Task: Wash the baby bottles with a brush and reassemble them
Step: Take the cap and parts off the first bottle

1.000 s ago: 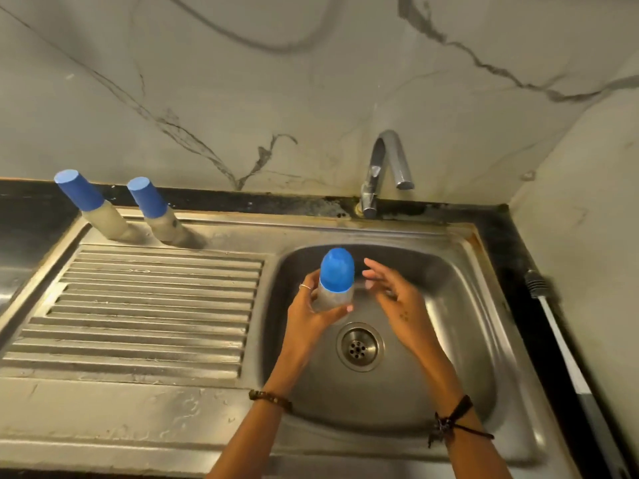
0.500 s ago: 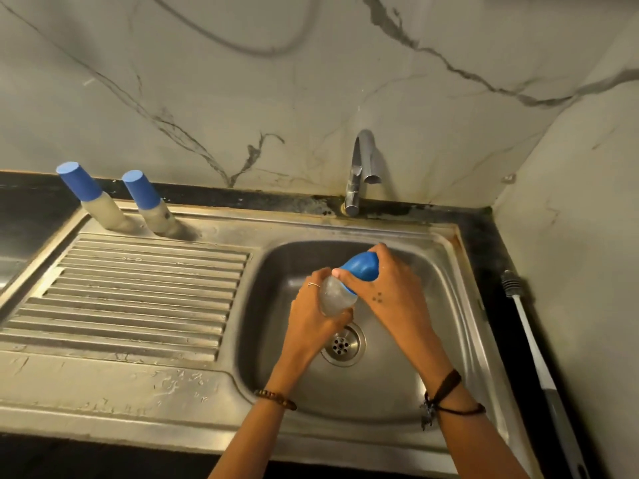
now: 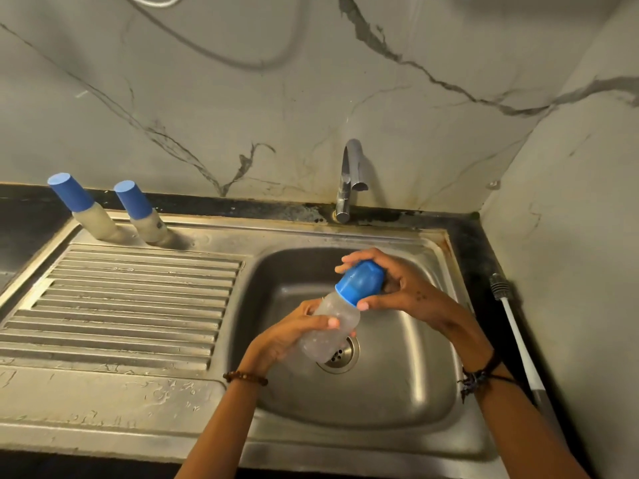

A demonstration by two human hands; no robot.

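While my left hand (image 3: 290, 335) clamps the cloudy plastic bottle (image 3: 328, 331) over the steel sink (image 3: 428, 382) and my right hand (image 3: 397, 288) curls round its smooth blue cap (image 3: 359, 282), washing looks barely begun. Two capped bottles (image 3: 114, 210) wait on the ridged surface (image 3: 121, 299); the bristled brush (image 3: 511, 312) lies untouched at the right.
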